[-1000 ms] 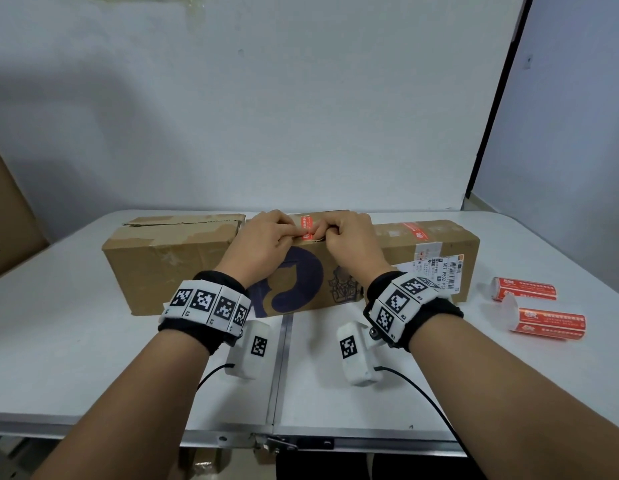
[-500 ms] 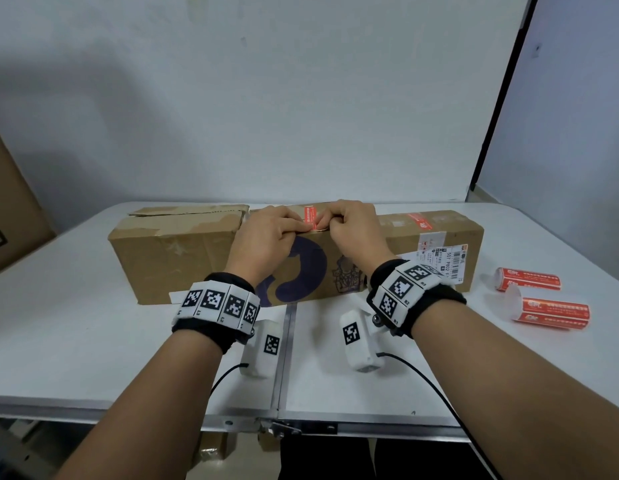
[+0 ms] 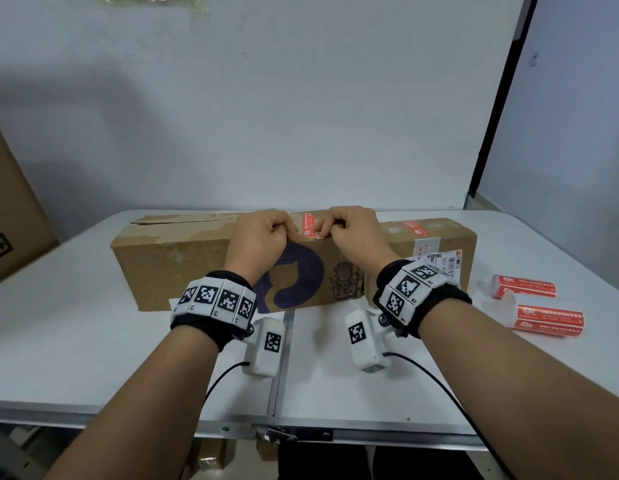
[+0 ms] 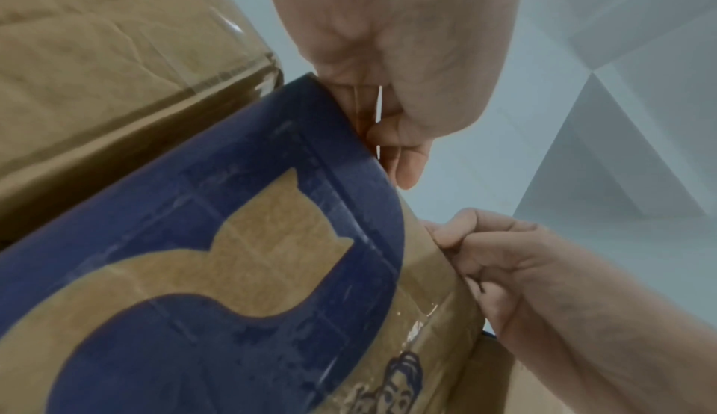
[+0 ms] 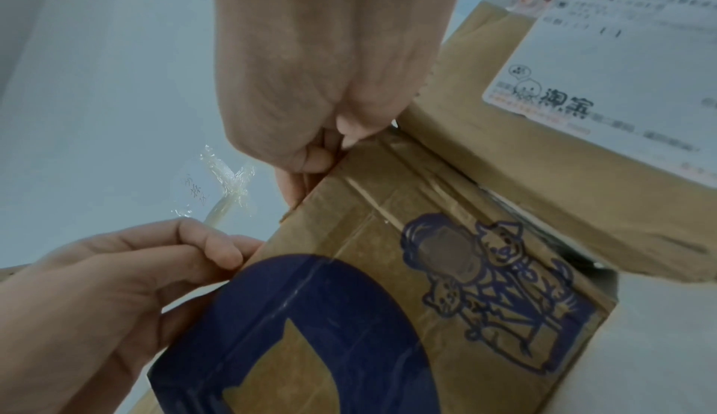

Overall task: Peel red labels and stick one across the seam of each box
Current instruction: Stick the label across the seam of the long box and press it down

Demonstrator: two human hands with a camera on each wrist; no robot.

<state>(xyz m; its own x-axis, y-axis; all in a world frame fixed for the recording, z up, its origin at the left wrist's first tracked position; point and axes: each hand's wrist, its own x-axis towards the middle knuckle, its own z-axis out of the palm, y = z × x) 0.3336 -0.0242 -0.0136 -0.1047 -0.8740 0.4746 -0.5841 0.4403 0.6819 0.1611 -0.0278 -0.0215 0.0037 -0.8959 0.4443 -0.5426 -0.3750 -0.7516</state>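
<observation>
White tabletop [image 3: 76, 341] against a pale wall, long cardboard box [image 3: 169, 265] lying across it, blue logo on its near face. Red label [image 3: 307, 224] stuck over the box's top front edge, mid-length. Left hand [image 3: 263, 237] and right hand [image 3: 353, 230] both sit on that edge with fingers curled, one each side of the label, thumbs touching its lower end; whether they pinch it, cannot tell. Second red label [image 3: 413, 228] on the box top further right, white shipping label [image 3: 439, 261] near it. Two red label rolls [image 3: 524, 289] on the tabletop right of the box. Another cardboard box [image 3: 10, 220] at far left.
</observation>
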